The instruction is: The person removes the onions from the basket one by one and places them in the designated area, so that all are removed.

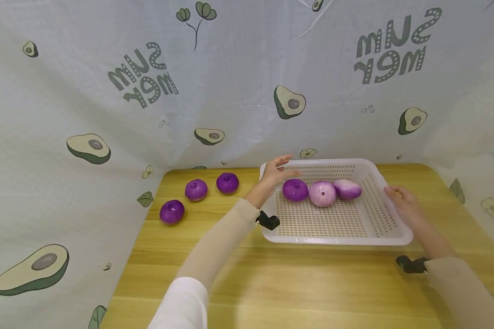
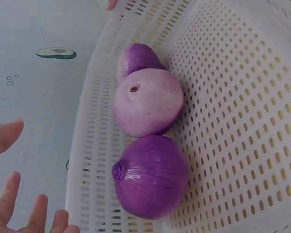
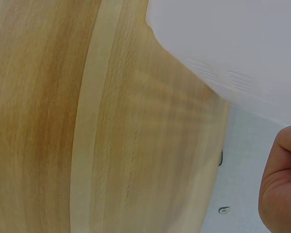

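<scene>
A white perforated plastic basket [image 1: 337, 240] contains a row of onions: a deep purple onion [image 1: 295, 190], a pale pinkish one [image 1: 322, 193] and a purple-and-white one [image 1: 347, 189] lying on its side. My left hand [image 1: 273, 176] is over the basket's left end, fingers spread and apart from the deep purple onion. In the left wrist view, nothing lies between the left hand's fingers [image 2: 7, 199]. At the basket's right side, my right hand [image 1: 405, 205] grips the rim. The right wrist view shows that hand [image 3: 283, 184] curled by the basket's outer wall [image 3: 233, 43].
Left of the basket, three purple onions [image 1: 172, 212] sit apart from one another on the wooden table [image 1: 296, 283]. A pale cloth [image 1: 238, 91] printed with avocados hangs behind the table and down its sides.
</scene>
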Motion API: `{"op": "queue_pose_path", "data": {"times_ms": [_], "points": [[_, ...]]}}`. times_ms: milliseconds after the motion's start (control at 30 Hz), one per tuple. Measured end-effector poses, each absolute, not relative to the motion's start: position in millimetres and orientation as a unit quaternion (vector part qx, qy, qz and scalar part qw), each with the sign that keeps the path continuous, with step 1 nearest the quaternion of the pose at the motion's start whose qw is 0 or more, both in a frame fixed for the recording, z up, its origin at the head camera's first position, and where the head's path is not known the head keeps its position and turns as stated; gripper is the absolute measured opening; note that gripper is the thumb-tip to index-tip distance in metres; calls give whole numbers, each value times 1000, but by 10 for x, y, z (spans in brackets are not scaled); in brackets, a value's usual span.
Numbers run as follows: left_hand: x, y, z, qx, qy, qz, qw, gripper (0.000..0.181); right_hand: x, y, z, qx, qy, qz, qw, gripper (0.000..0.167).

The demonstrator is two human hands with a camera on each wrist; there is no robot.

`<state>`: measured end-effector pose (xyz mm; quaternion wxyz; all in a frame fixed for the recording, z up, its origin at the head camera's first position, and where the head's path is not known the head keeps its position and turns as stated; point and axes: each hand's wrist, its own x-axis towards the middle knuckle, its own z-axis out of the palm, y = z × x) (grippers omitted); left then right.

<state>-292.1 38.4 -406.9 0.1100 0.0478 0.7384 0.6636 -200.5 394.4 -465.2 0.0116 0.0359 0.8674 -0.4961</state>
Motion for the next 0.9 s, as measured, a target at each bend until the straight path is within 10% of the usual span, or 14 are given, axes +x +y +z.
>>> {"op": "queue_pose_path", "data": {"times_ms": [900], "points": [[-2979,702,-4539,-41,782,613,104,57,-2014,3960,-4671,51,883,-466,8,62]]}}
